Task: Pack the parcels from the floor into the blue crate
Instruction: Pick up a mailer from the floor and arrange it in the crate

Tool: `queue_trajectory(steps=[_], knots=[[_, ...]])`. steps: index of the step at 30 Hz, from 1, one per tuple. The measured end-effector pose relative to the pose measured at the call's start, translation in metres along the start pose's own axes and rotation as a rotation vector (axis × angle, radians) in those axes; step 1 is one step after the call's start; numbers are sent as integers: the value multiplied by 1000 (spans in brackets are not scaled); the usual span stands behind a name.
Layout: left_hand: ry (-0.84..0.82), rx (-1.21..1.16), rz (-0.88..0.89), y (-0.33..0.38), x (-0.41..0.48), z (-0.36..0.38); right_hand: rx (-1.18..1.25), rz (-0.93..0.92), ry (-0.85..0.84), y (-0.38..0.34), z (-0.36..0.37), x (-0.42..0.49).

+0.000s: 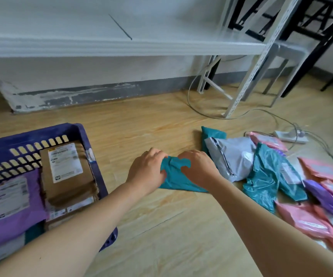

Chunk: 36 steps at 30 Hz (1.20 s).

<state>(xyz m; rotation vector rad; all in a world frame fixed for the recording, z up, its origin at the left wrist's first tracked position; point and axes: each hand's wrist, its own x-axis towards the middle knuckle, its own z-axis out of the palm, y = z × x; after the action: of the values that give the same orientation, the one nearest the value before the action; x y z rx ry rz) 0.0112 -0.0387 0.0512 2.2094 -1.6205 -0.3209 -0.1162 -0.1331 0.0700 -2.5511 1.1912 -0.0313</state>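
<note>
As we are reaching over the wooden floor (161, 226), our left hand (147, 168) and right hand (198, 169) are both gripping a teal parcel (176, 176), fingers curled into its crumpled top edge. It is lying between the blue crate (31, 134) at our left and a pile of pink, teal, grey and purple parcels (267, 172) at our right. Inside the crate, brown parcels (67, 186) and a purple parcel (11, 226) are carrying white labels (65, 162); their print is too blurred for reading.
</note>
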Motion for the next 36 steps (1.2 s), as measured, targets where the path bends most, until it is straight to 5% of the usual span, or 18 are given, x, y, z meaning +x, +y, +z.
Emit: queue_trajectory(steps=[14, 22, 36], knots=[[-179, -5, 53, 65, 30, 43, 138, 169, -12, 63, -21, -22], [-284, 27, 51, 42, 39, 73, 122, 231, -48, 102, 10, -8], [-502, -72, -296, -32, 68, 163, 163, 298, -154, 130, 124, 57]])
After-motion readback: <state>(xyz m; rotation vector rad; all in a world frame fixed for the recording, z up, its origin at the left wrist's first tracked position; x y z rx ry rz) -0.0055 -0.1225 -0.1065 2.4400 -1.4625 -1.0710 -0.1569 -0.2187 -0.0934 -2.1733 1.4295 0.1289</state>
